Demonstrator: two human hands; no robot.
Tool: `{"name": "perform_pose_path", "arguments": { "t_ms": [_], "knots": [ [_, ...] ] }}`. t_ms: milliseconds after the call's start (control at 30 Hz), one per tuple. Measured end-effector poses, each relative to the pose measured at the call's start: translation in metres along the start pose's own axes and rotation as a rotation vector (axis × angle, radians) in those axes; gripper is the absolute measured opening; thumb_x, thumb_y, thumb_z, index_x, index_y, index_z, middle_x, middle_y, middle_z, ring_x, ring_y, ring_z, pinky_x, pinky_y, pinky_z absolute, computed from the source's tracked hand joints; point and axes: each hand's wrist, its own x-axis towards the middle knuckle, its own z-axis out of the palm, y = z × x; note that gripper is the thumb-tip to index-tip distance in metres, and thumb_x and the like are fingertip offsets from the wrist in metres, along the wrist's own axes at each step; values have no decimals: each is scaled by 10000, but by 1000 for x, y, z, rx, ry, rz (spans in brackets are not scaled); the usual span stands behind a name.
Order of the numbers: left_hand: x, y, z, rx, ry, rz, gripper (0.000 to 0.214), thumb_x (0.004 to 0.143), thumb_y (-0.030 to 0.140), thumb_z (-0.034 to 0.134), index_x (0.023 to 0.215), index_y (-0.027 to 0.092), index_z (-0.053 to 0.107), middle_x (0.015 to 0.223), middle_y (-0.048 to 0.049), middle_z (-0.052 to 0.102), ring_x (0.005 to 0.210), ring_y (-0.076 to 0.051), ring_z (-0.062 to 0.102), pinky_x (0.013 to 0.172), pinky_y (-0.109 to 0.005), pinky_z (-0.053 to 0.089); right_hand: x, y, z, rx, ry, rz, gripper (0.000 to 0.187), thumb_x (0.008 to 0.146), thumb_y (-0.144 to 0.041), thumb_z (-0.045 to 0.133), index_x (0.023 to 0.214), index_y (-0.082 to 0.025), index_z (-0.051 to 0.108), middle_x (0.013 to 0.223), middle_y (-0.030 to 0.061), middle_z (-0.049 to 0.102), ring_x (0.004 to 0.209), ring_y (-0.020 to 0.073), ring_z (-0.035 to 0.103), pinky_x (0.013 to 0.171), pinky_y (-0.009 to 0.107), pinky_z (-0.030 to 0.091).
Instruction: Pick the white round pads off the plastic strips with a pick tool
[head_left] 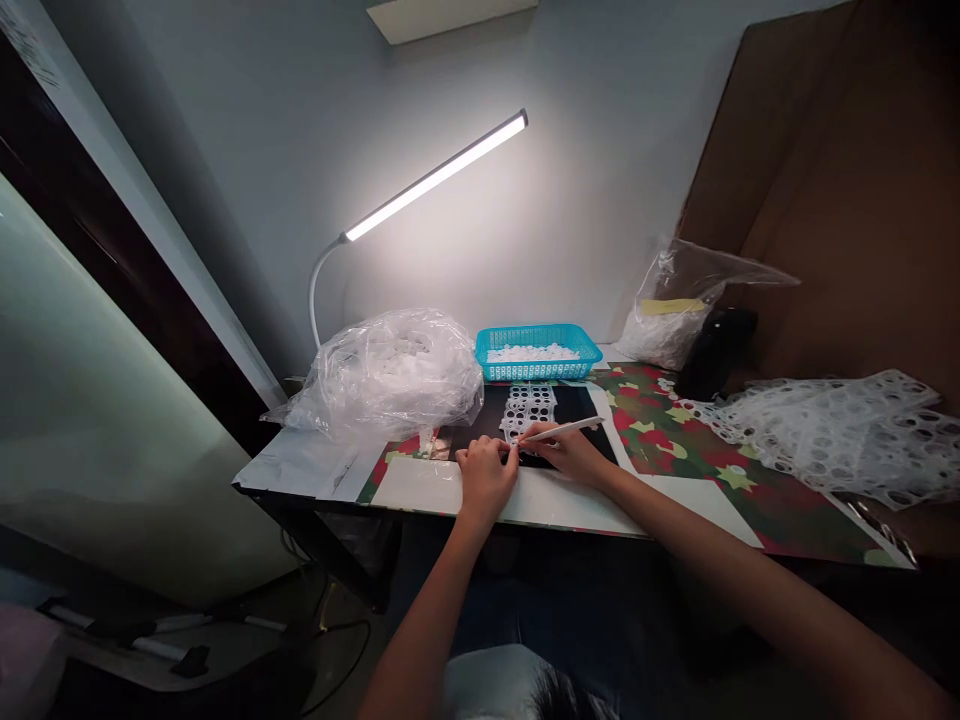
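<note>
**Perforated white plastic sheet** point(529, 408): a narrow strip punched with rows of round holes, lying flat on a black rectangular mat point(581, 405) near the middle of the counter point(300, 465).

**Right grip** point(566, 452): closed around a slender white pointed stylus point(562, 430), whose tip points left at the near end of the sheet, just beside the left fingertips point(511, 456).

**Left grip** point(486, 478): fingers drawn together, tips at the sheet's near edge; whether they pinch it cannot be told.

**Surroundings:** The black mat rests on a red-and-green camouflage-patterned mat point(660, 430), with a long white card point(442, 487) lying beneath the hands. Directly behind the sheet stands a turquoise plastic mesh basket point(536, 368) holding small white pieces point(534, 353). Beside the basket on the left sits a crumpled clear plastic bag of white material point(386, 375). To the right lies a loose heap of white perforated sheets point(825, 435). Farther back are a clear bag with a yellow label point(667, 320) and a dark object point(716, 350), before a brown cardboard panel point(832, 200). A white gooseneck LED bar lamp point(435, 175) shines above.
</note>
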Motion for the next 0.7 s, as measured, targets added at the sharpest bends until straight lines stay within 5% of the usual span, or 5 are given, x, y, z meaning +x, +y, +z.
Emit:
{"name": "perform_pose_path", "arguments": {
  "t_ms": [700],
  "knots": [
    [2,-3,-1,-70,-60,-76,151,820,306,569,791,189,661,795,-12,604,844,-186,565,756,-321,275,1,-2,1,37,-38,54,275,841,-442,536,838,-186,636,841,58,678,724,175,613,641,296,491]
  ]
}}
